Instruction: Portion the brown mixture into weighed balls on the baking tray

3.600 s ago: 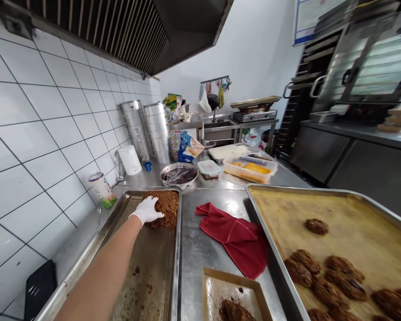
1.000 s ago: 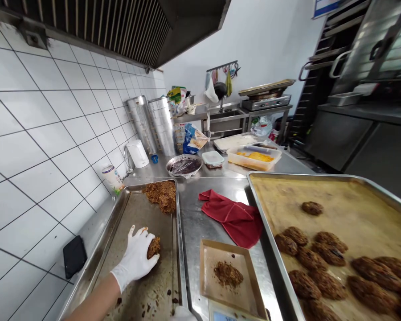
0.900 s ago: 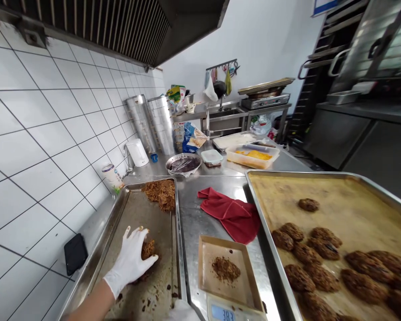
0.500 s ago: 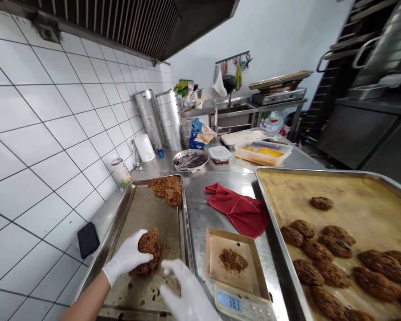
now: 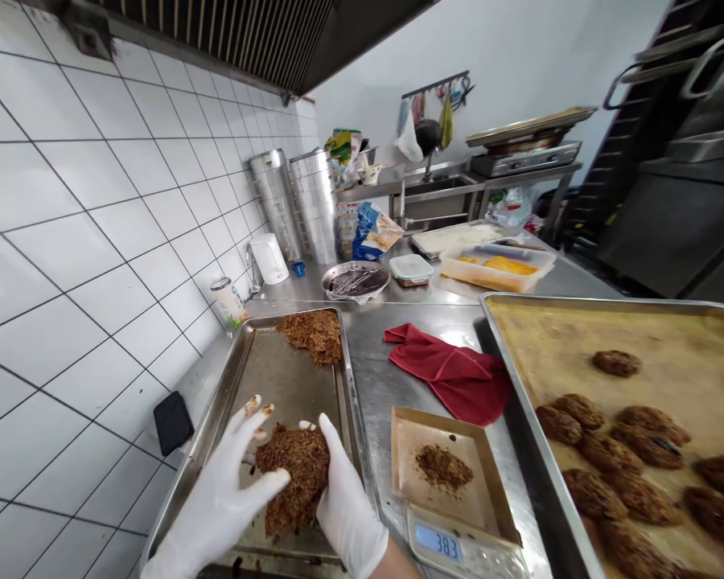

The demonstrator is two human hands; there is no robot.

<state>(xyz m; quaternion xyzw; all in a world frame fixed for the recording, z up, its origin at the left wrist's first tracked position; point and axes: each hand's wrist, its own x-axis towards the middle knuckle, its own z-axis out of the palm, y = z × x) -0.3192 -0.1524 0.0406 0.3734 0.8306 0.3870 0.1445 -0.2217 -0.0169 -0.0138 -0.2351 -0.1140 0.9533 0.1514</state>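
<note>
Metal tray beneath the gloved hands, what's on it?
A brown heap lies at the far end of the tray. The left hand, right hand and brown lump hide what's beneath them.

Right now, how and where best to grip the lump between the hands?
Probably cup the lump low, from left and right, palms inward: it is thick and looks crumbly. The right hand holds its right side; the left hand is spread at its left.
</note>
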